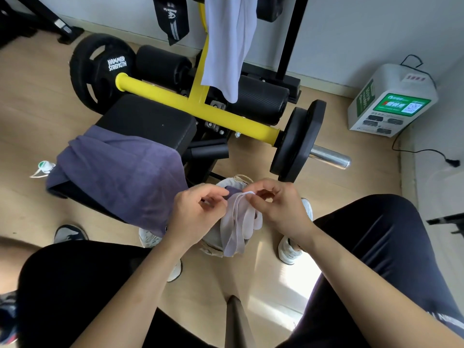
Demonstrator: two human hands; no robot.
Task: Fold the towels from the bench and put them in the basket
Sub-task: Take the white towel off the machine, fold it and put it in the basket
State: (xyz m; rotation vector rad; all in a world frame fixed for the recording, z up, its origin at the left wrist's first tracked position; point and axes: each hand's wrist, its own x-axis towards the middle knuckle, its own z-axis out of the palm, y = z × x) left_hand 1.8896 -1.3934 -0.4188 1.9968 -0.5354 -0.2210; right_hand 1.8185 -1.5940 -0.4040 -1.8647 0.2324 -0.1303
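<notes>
A small pale lilac towel point(236, 222) hangs bunched between my hands, right over the basket point(227, 183) on the floor between my feet. My right hand point(278, 207) pinches its top edge. My left hand point(198, 212) grips its left side with curled fingers. A folded purple towel point(234, 190) shows inside the basket, behind my hands. A large purple towel point(118, 169) lies spread over the black bench pad point(150, 119), drooping off its near end. A white towel point(227, 43) hangs from the machine's yellow upright.
The yellow bar point(200, 106) carries black weight plates point(296, 144) at both ends, close beyond the basket. A white charging box point(391, 101) stands by the wall at right, its cable on the floor. My knees and white shoes point(288, 249) flank the basket.
</notes>
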